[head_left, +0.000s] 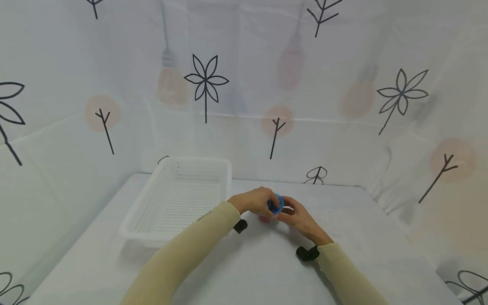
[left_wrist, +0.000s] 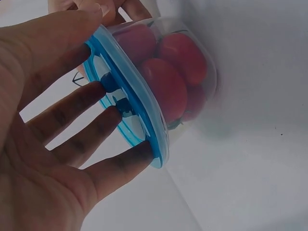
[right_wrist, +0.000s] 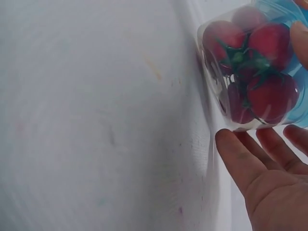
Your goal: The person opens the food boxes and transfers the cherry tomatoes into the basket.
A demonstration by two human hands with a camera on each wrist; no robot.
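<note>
A clear plastic tub (left_wrist: 192,45) of red tomatoes (left_wrist: 166,89) stands upright on the table, topped by a blue lid (head_left: 281,203). From above, my left hand (head_left: 258,201) grips the lid, its thumb at one edge and its fingers (left_wrist: 77,113) spread across to the other. My right hand (head_left: 303,218) is at the tub's right side. Its relaxed fingers (right_wrist: 240,161) reach beside the clear wall; whether every fingertip touches is hard to tell. Green stems (right_wrist: 240,57) show among the tomatoes. In the head view the hands hide most of the tub.
To the left stands a white perforated basket (head_left: 131,220), with its inside in view. A white cloth covers the table (head_left: 259,271). Behind it hangs a pale curtain (head_left: 236,144) printed with plants. Each wrist carries a black camera mount, such as the right one (head_left: 306,254).
</note>
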